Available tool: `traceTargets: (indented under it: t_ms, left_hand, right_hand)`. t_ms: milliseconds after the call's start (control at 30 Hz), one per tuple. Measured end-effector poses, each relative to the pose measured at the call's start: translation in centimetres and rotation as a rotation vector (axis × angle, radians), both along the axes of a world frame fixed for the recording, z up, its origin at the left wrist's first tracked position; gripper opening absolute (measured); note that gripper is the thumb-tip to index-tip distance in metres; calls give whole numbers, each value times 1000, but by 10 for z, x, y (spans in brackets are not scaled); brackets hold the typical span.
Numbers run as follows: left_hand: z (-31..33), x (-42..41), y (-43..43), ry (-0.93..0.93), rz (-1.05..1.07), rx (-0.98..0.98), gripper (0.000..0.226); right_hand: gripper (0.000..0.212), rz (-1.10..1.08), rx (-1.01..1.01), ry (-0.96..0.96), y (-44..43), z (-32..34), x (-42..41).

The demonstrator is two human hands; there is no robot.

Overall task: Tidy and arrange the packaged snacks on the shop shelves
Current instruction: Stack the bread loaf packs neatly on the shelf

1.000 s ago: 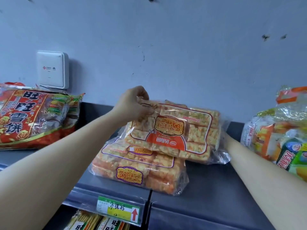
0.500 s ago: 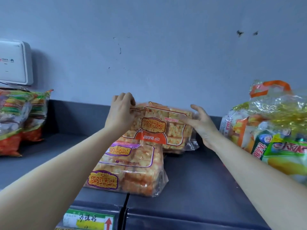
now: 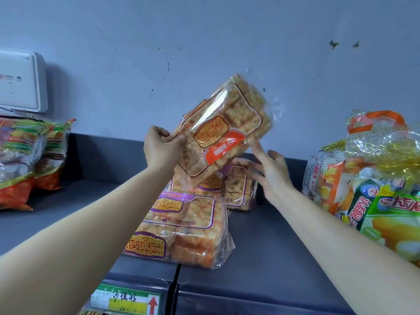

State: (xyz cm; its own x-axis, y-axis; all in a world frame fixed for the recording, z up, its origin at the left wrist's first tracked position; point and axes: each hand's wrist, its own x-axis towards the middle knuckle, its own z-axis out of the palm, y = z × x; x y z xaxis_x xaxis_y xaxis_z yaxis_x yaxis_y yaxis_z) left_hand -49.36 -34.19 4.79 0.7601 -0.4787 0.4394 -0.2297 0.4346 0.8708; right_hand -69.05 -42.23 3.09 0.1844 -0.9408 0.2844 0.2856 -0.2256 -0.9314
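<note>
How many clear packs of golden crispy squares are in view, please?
3: the tilted pack in the left hand, the front pack lying on the shelf, the rear pack behind it; others may be hidden.

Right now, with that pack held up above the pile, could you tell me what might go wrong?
The left hand grips the orange-labelled pack by one corner, and the right hand is open below it; tilted, it might slip or its wrapper tear. The front purple-labelled pack sits near the shelf edge; a knock could tip it off.
</note>
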Motion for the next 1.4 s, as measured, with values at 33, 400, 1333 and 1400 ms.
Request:
traceTargets:
  t_ms: [33,400,1333,1400]
  left_hand:
    - [1,-6,0,65,-48,4,38]
    - [7,4,19,-327,-7,101,128]
    - [-26,51,70,-715,-79,956,13]
    - [-27,43,72,-667,-23,792,18]
  right_hand:
    - [116,106,-15,43,6,3,10]
    - [67,-287,-445,469,24,33,6]
    - [50,-455,-827,1447,22,-4,20]
    - [54,-434,-834,1404,21,-5,18]
